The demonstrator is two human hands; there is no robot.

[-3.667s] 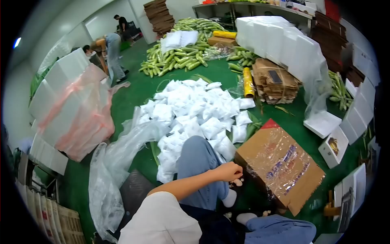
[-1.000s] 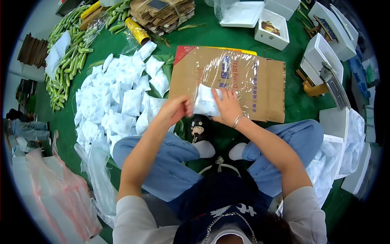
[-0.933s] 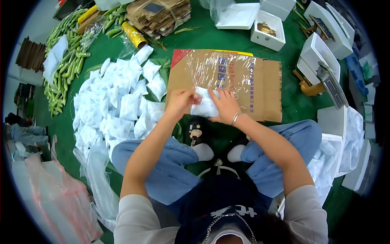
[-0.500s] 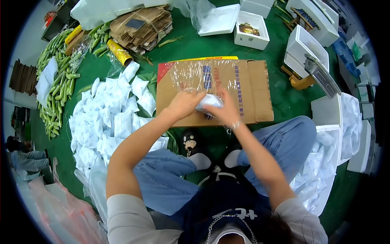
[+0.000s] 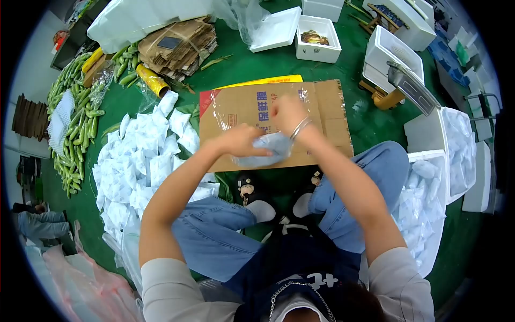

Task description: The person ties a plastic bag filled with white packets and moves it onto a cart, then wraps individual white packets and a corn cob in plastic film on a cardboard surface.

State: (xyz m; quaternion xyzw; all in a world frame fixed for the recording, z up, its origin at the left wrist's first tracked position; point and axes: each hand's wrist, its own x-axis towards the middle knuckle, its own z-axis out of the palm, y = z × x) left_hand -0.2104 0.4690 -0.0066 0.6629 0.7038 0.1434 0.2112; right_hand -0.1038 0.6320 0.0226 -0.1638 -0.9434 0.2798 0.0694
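A pale bluish-white packet (image 5: 271, 148), like an ice pack, is tilted above the near edge of a flat cardboard box (image 5: 327, 115). My left hand (image 5: 241, 140) grips the packet at its left side. Over the middle of the box is my right hand (image 5: 289, 114), slightly blurred, its fingers curled together; what they hold, if anything, is hidden. Clear shiny film lies across the box's printed top. A yellow strip (image 5: 268, 80) shows along the far edge.
Left of the box spreads a heap of white packets (image 5: 131, 166). More packets fill a white foam box (image 5: 429, 182) on the right. Green corn ears (image 5: 80, 123), stacked flattened cardboard (image 5: 179, 45) and an open foam box (image 5: 319, 53) lie farther off. A scale (image 5: 413, 88) stands at right.
My hands have moved apart: the right went up and away from the packet, the left stays on it. The packet has come nearer the box's front edge. The view has shifted slightly.
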